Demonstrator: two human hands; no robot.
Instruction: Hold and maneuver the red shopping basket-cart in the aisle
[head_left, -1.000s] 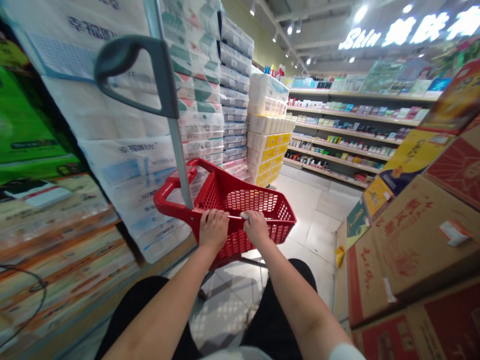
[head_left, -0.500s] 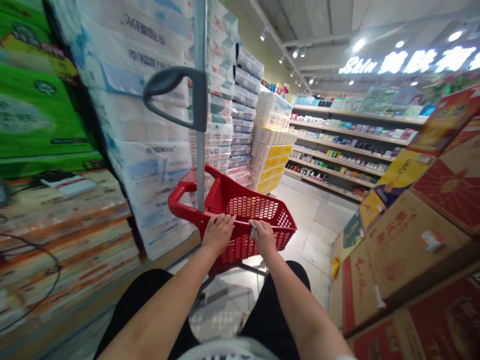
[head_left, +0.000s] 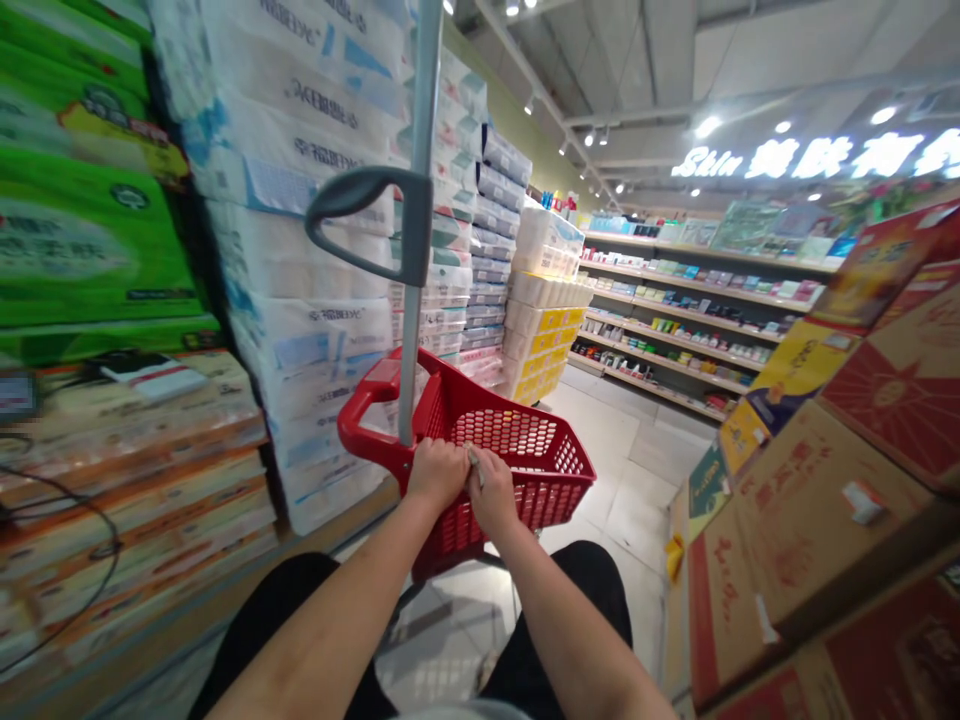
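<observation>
A red plastic shopping cart (head_left: 551, 490) with perforated walls stands before my knees, its basket bare inside. My left hand (head_left: 437, 472) is closed over the basket's near rim, close to the foot of the grey pull handle (head_left: 411, 360). Right beside it, almost touching, my right hand (head_left: 493, 492) is closed on a small crumpled pale wipe (head_left: 475, 462) at the same rim. Whether the wipe is paper or cloth, I cannot tell.
Tall stacks of white tissue packs (head_left: 322, 290) rise on the left, beside green packs (head_left: 82, 230). Cardboard boxes (head_left: 810, 500) are piled on the right. Shelves of small goods (head_left: 675, 290) line the back, beyond the tiled floor (head_left: 630, 430).
My right hand has slid left along the rim with the wipe, up to my left hand. My left hand's fingers have curled more tightly. The whole view has shifted slightly.
</observation>
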